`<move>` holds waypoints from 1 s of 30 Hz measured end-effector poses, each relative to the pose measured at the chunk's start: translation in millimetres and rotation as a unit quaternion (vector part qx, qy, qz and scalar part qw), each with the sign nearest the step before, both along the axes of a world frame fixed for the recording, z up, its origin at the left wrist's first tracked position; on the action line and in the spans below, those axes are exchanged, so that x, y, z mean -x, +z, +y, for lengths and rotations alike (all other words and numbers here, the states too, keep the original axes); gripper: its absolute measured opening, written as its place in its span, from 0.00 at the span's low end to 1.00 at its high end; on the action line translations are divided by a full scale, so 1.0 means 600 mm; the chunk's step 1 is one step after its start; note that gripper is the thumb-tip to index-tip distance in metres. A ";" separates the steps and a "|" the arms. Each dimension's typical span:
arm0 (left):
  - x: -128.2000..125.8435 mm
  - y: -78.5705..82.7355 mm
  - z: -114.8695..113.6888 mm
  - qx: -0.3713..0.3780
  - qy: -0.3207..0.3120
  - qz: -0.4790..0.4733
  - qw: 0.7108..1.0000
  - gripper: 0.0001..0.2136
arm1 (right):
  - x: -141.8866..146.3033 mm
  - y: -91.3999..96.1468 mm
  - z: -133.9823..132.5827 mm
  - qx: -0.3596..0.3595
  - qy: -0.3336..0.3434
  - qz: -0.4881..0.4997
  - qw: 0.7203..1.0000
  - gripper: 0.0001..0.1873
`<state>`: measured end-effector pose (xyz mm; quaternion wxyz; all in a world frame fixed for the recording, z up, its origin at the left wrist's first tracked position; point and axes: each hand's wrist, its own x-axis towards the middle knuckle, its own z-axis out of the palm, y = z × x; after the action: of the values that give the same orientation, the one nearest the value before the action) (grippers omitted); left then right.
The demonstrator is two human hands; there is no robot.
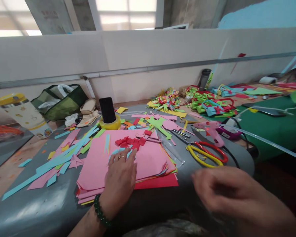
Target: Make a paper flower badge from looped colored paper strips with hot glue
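Observation:
My left hand (120, 176) lies flat, fingers stretched out, on a stack of pink paper sheets (148, 158) on the grey table (46, 210). Its fingertips touch thin light-blue paper strips (118, 152). A ring is on one finger and a dark green bead bracelet (100, 212) is on the wrist. Small red paper squares (131, 141) lie on the pink sheet just beyond the fingers. My right hand (227, 194) hovers at the lower right, smeared by motion, over the table's near edge. Its fingers cannot be made out clearly.
Red and yellow scissors (207, 153) and a pink glue gun (212, 129) lie right of the paper stack. A black phone (107, 110) stands in a yellow tape roll. Coloured paper scraps (64, 158) cover the left side; folded paper crafts (207, 102) are piled at the back right.

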<state>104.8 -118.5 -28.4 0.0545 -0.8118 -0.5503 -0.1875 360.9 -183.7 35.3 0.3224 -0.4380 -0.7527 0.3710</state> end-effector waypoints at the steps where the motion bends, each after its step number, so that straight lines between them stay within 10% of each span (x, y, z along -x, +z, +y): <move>1: 0.000 0.002 -0.001 -0.008 0.000 -0.006 1.000 0.19 | 0.010 -0.006 0.011 -0.005 -0.040 -0.033 0.999 0.15; 10: 0.001 -0.002 -0.003 -0.007 0.025 0.025 0.999 0.19 | 0.152 -0.083 0.145 -0.113 -0.023 -0.317 0.941 0.13; 15: 0.002 -0.010 -0.008 0.002 0.019 0.052 0.998 0.18 | 0.162 -0.066 0.141 -0.113 0.043 -0.359 0.926 0.09; 21: 0.000 -0.017 -0.014 -0.016 0.006 0.004 1.000 0.19 | 0.054 0.003 0.022 -0.007 0.310 -0.063 0.949 0.19; 23: -0.004 -0.011 -0.026 -0.039 -0.037 -0.095 0.994 0.19 | 0.025 0.012 -0.007 0.020 0.278 0.047 0.959 0.22; 27: -0.028 0.020 -0.052 0.069 -0.232 -0.385 0.891 0.17 | 0.036 -0.001 -0.011 0.063 0.000 0.158 0.985 0.12; 30: -0.060 0.043 -0.057 0.271 -0.254 -0.532 0.761 0.19 | 0.064 -0.021 0.007 0.045 -0.050 0.213 0.975 0.09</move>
<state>140.6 -152.9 -2.6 -0.5191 -0.6726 -0.2924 -0.4389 322.6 -179.5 22.5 0.4736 -0.4001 -0.6264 0.4725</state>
